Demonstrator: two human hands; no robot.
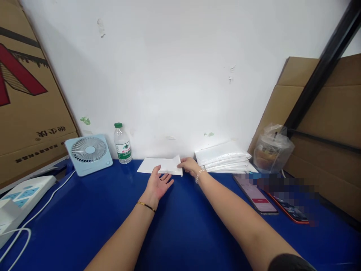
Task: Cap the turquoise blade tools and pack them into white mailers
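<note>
A flat white mailer envelope [160, 164] lies on the blue table against the wall. My right hand [190, 165] pinches its right end, where a flap stands slightly raised. Palm up, my left hand [160, 185] rests just in front of the envelope's near edge with fingers spread and nothing in them. Whether its thumb touches the envelope I cannot tell. Right of my right hand sits a stack of several white padded envelopes [221, 156].
A blue fan [89, 152] and a green-capped water bottle [123, 145] stand at the left, near a power strip [26, 192] with white cables. Two phones [256, 195] and a bagged drink cup [272, 150] are at the right. Cardboard [332, 124] leans on both sides.
</note>
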